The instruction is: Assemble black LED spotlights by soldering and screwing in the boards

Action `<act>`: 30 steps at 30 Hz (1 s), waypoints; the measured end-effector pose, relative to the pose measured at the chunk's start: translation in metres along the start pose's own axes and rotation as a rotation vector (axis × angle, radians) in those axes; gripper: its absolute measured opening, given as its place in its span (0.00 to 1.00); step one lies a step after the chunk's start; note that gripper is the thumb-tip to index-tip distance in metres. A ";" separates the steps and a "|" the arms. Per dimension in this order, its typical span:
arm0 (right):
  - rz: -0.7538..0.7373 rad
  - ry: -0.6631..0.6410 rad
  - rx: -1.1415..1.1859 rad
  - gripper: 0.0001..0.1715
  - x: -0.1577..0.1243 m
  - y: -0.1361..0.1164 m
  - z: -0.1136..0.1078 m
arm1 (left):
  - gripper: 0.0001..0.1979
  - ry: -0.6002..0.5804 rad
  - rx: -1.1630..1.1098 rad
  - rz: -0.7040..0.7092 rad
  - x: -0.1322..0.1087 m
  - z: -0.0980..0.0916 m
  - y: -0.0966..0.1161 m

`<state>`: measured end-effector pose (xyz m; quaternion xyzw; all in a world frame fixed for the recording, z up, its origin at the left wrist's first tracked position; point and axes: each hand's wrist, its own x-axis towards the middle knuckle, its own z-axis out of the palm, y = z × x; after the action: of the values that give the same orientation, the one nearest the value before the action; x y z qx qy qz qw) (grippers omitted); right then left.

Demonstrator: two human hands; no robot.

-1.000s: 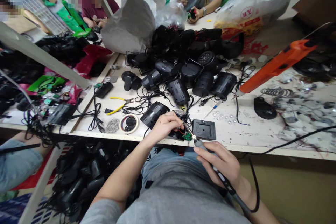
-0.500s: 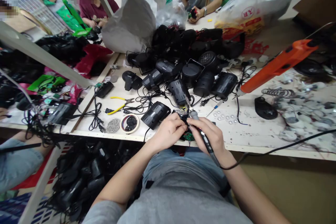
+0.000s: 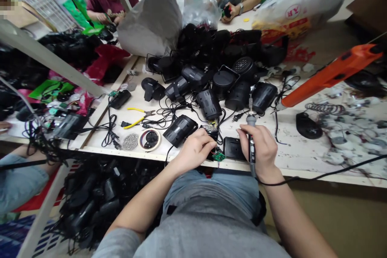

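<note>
A slim pen-shaped soldering iron (image 3: 252, 151), with a dark barrel, a grey collar and a narrow metal tip, was grasped in the right hand (image 3: 263, 145) above the front edge of the pale, dark-specked desk (image 3: 290, 151). Just beside the left hand (image 3: 195, 149), at the middle of that front edge, a small green circuit board (image 3: 219, 156) stood out, flat and angular, with thin red wire near it. Next to it lay a matt black rectangular part (image 3: 232, 148), partly covered by the right hand. Left of the board rested a black cylindrical housing (image 3: 180, 130) with slotted, smooth plastic sides; toward the desk's left edge came a cream ring (image 3: 140, 141) with dark round pieces inside, a grainy heap of silvery bits (image 3: 131, 142) and pliers (image 3: 139, 117) with slim yellow handles

The right forearm reached forward, its fingers curled around the barrel so that the tip pointed toward the far edge, clear of the board. The left forearm slanted inward, palm down, its fingers bunched with their tips by the board; whether they gripped it or a wire, one could not tell
</note>
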<state>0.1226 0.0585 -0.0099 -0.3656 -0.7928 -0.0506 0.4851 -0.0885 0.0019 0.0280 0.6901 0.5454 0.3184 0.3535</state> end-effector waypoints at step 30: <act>0.185 0.147 -0.445 0.13 -0.073 0.055 -0.099 | 0.03 0.297 -0.050 -0.046 0.007 0.018 -0.005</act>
<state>0.2488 0.0172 -0.0321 -0.5296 -0.6879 -0.2058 0.4516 -0.0749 0.0068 0.0139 0.6139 0.5992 0.4222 0.2930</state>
